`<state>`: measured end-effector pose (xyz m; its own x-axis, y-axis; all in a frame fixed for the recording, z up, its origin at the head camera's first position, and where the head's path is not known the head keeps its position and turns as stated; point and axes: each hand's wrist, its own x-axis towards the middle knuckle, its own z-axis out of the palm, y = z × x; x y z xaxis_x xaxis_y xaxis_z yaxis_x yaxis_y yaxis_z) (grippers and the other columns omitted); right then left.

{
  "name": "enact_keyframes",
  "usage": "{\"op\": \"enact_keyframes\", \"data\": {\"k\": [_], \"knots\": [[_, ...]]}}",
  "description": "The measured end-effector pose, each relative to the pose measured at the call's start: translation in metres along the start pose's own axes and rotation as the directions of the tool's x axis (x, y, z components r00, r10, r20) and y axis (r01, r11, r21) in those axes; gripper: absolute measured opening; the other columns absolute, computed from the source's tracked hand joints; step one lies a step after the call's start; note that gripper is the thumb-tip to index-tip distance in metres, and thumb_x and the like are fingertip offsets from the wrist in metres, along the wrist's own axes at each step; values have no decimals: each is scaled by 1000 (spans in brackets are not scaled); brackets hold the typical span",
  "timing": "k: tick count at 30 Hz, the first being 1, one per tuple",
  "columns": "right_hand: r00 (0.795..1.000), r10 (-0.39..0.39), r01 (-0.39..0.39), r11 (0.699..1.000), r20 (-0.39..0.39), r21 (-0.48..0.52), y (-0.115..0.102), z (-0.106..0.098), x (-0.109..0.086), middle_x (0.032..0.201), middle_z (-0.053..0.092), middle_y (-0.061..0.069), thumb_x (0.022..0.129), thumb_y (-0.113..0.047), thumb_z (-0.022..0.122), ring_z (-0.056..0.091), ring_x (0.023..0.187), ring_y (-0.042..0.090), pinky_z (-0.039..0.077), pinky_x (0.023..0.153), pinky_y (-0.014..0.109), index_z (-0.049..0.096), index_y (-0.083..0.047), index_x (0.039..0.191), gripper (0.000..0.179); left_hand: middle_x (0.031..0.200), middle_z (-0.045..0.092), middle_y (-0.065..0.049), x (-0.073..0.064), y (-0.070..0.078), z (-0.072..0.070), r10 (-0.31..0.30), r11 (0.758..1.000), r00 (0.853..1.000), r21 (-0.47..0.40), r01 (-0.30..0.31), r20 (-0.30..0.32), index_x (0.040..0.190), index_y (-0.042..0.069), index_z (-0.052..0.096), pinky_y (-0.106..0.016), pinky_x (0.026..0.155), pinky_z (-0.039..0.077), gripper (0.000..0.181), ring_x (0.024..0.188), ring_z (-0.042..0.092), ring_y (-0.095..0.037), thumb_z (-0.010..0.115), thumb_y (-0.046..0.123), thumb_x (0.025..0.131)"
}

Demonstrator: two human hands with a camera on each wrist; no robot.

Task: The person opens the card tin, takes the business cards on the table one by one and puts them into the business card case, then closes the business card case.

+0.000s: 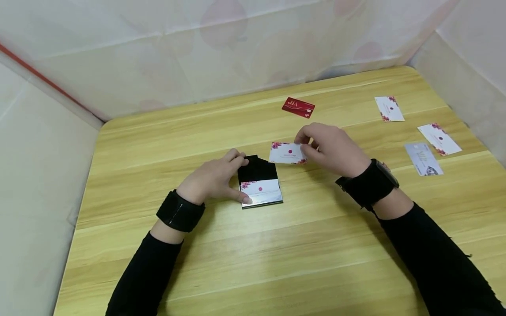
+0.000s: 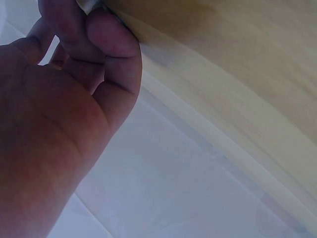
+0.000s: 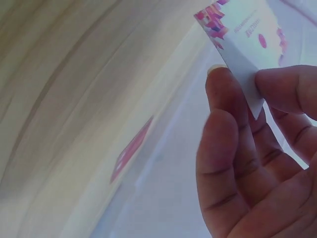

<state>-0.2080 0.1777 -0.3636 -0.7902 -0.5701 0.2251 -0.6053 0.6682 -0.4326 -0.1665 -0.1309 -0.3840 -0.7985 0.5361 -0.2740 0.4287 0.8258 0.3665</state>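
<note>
An opened business card case [image 1: 258,164] lies on the table, its black lid folded back. In its silvery front part sits a white card with pink flowers [image 1: 262,186]. My left hand [image 1: 215,177] grips the case at its left side, thumb at the front and fingertips at the lid; the left wrist view shows curled fingers [image 2: 116,74] and hardly any of the case. Above the lid's right side, my right hand [image 1: 332,147] pinches another white flowered card [image 1: 286,153] by its right end. In the right wrist view that card [image 3: 242,34] stands between thumb and fingers.
A red VIP card [image 1: 298,107] lies towards the back of the table. At the right lie two white flowered cards [image 1: 389,109] and a silver VIP card [image 1: 424,159], one of the white ones close beside the silver one. Pale patterned cloth [image 1: 178,57] hangs behind the table.
</note>
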Motion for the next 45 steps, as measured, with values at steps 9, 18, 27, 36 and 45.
{"op": "enact_keyframes", "data": {"k": [9, 18, 27, 36, 45], "knots": [[989, -147, 147, 989, 10, 30, -28, 23, 10, 94, 66, -2, 93, -7, 64, 57, 78, 14, 48, 68, 30, 68, -13, 97, 8, 144, 38, -1, 1, 1, 2, 10, 1000, 1000, 25, -10, -10, 150, 13, 41, -33, 81, 52, 105, 84, 59, -19, 77, 70, 70], [984, -165, 161, 985, 63, 57, -43, 35, 20, 92, 63, -4, 94, -9, 65, 55, 74, 13, 46, 66, 29, 68, -16, 98, 9, 146, 37, 1, 2, 3, 2, -25, 1000, 1000, 11, 25, -6, 155, 8, 31, -32, 84, 51, 117, 88, 59, -18, 78, 71, 68], [980, -157, 152, 987, 122, 44, -44, 43, 20, 97, 64, -5, 95, -10, 64, 55, 77, 12, 48, 71, 30, 67, -18, 99, 10, 142, 37, 4, 2, 4, 0, 0, 1000, 1000, 11, 0, -12, 150, 15, 42, -32, 85, 51, 104, 89, 58, -17, 78, 69, 69], [975, -122, 120, 993, 185, 23, -46, 45, 18, 92, 61, -4, 95, -10, 62, 54, 71, 13, 45, 64, 29, 69, -19, 99, 12, 140, 38, 4, 2, 4, 0, 1, 1000, 1000, 10, -1, -9, 150, 12, 42, -30, 83, 50, 105, 88, 57, -17, 78, 68, 70], [958, -108, 113, 994, 267, -2, -51, 47, 17, 91, 63, -4, 91, -10, 66, 54, 70, 13, 45, 64, 29, 73, -20, 97, 14, 145, 39, 3, 1, 4, 0, 7, 1000, 1000, 7, -7, -18, 148, 11, 44, -31, 83, 51, 102, 90, 59, -16, 79, 68, 70]]}}
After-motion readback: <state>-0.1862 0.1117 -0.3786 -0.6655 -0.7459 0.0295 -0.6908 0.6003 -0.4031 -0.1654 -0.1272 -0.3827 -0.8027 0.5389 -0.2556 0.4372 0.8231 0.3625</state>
